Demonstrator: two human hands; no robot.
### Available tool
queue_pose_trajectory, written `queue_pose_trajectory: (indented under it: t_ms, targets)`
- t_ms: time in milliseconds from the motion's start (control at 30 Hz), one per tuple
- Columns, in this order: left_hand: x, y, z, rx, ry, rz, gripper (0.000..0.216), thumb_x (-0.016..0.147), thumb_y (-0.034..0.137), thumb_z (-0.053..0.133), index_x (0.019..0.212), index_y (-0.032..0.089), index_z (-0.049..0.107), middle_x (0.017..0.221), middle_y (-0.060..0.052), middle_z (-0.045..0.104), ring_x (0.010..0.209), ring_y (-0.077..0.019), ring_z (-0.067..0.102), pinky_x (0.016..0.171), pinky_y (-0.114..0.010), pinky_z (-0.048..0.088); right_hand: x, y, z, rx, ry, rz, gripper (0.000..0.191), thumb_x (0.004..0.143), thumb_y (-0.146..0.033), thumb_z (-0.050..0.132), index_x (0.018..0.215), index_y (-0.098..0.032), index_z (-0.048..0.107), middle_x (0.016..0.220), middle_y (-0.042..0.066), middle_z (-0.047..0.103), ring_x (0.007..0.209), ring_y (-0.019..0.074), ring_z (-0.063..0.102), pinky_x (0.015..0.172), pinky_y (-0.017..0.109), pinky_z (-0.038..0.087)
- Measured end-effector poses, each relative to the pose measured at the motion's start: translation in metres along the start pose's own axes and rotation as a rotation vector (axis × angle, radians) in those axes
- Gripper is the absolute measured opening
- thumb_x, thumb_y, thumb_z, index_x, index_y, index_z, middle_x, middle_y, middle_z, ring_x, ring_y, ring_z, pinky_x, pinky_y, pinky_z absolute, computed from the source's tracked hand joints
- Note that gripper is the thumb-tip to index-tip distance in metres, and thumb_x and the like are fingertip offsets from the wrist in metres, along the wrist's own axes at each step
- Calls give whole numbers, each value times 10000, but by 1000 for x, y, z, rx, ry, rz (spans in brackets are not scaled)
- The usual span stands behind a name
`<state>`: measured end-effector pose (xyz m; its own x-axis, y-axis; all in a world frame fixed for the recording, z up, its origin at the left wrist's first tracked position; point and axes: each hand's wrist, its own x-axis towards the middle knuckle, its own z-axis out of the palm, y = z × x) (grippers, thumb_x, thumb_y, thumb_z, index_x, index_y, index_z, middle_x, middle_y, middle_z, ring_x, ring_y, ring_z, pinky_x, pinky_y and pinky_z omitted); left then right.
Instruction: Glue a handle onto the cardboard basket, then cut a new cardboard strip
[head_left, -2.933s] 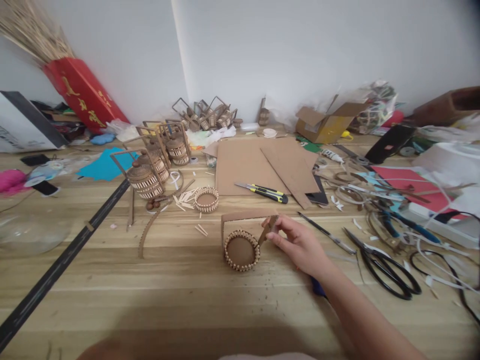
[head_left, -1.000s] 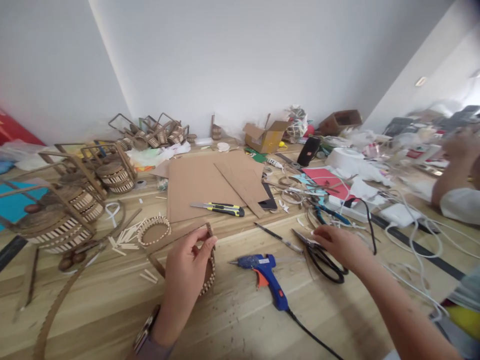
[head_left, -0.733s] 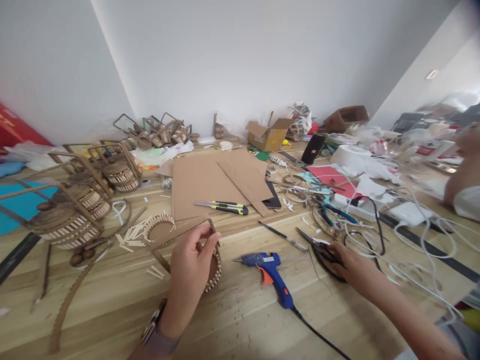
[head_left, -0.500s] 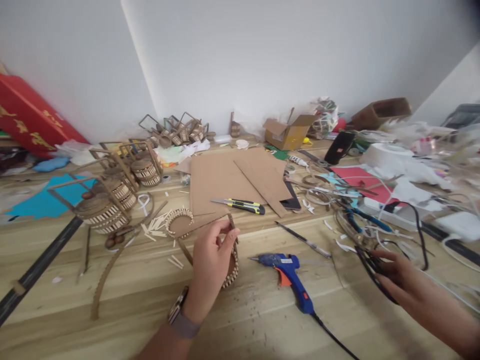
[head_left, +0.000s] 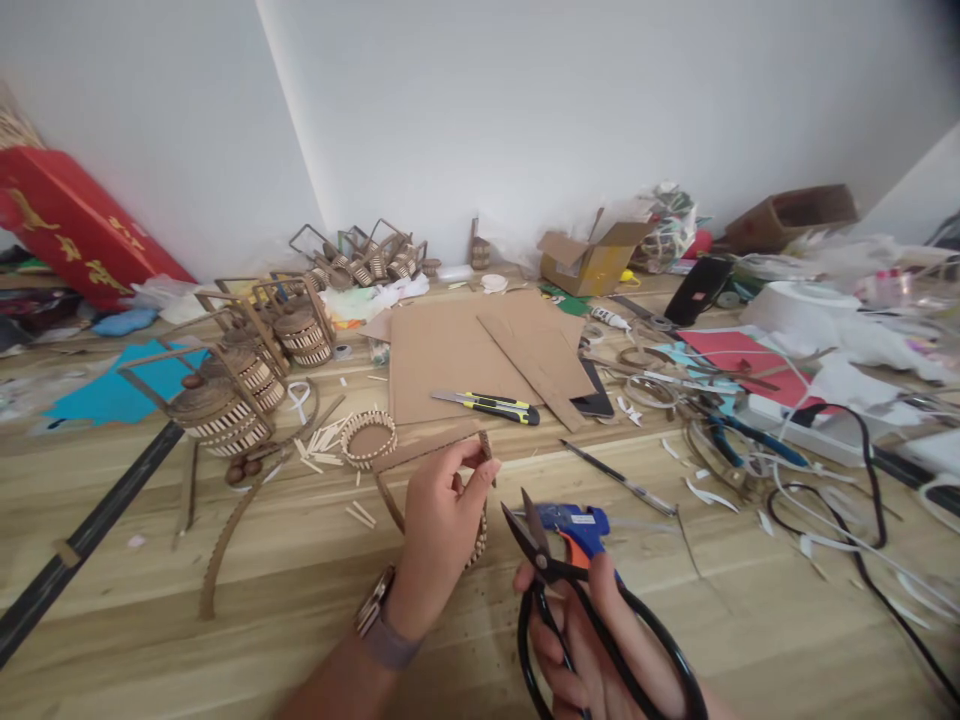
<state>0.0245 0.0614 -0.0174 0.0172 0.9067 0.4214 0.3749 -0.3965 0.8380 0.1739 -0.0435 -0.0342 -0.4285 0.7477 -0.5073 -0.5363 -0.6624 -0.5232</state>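
Observation:
My left hand (head_left: 442, 520) is closed on a small round cardboard basket (head_left: 477, 538) with a bent cardboard strip handle (head_left: 420, 452), held upright on the wooden table (head_left: 300, 600). My right hand (head_left: 592, 650) grips black scissors (head_left: 559, 590), blades slightly apart and pointing up toward the basket. A blue glue gun (head_left: 574, 522) lies just behind the scissors.
Brown cardboard sheets (head_left: 480, 345) with a yellow-black utility knife (head_left: 491, 405) lie behind. Finished lantern-like baskets (head_left: 225, 395) stand at the left, a ring of sticks (head_left: 369, 438) beside them. Cables, pliers and strips (head_left: 750, 440) clutter the right. A red box (head_left: 75, 225) leans at the far left.
My right hand picked the black scissors up from the right side of the table and brought them in front of me, next to the basket. My left hand kept its hold.

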Motion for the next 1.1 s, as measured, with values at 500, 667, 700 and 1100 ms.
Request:
queue_pose_trajectory:
  t_ms: [500,667,700,1100]
  targets:
    - [-7,6,5,35,-66,-5,117,863,187,664,946,181,747,868,-33,775,786,-192,699,703,-266,498,14,-19,21,-14,20,-36,684,567,-805,740,870,-228,531,576,-74,513,420,52,379,374,164,347]
    - [-9,11,5,36,-65,-23,104,862,191,658,915,185,747,827,-25,769,726,-182,691,712,-264,515,17,-22,23,-15,5,-60,676,572,-801,740,854,-230,514,583,-71,521,428,55,396,376,164,340]
    - [-9,13,5,32,-70,-25,101,863,192,655,904,186,747,820,-22,768,715,-178,688,705,-258,512,18,-22,23,-13,3,-64,670,580,-801,736,850,-229,515,588,-69,523,431,57,403,377,166,344]
    - [-11,16,7,-16,-113,-114,150,869,268,629,865,187,756,691,-1,743,483,-117,588,510,-203,429,24,-20,23,-96,64,-91,679,662,-865,597,762,-196,544,576,-59,504,409,57,401,351,186,430]
